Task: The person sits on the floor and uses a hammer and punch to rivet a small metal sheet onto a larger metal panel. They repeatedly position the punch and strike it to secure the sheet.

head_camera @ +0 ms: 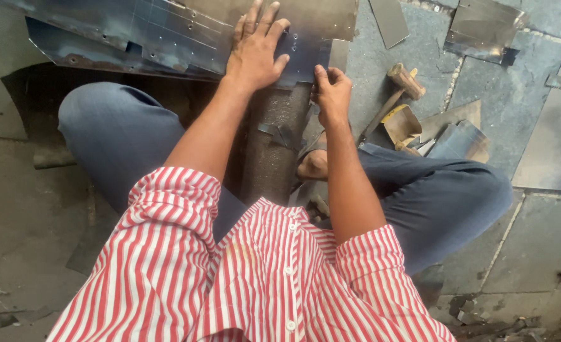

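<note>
I sit on the floor with a rough dark metal post (274, 145) lying between my legs. A large bluish metal sheet (160, 31) with marked lines and small holes rests across the post's far end. My left hand (256, 52) lies flat on the sheet, fingers spread, pressing it down. My right hand (332, 95) is curled at the sheet's near edge beside the post, fingertips pinched together; whether it holds something small I cannot tell.
A wooden-handled hammer (397, 88) lies to the right of my right hand, next to bent metal offcuts (458, 136). More sheet pieces (483, 25) lie on the stone floor at the upper right. My bare foot (312, 166) rests beside the post.
</note>
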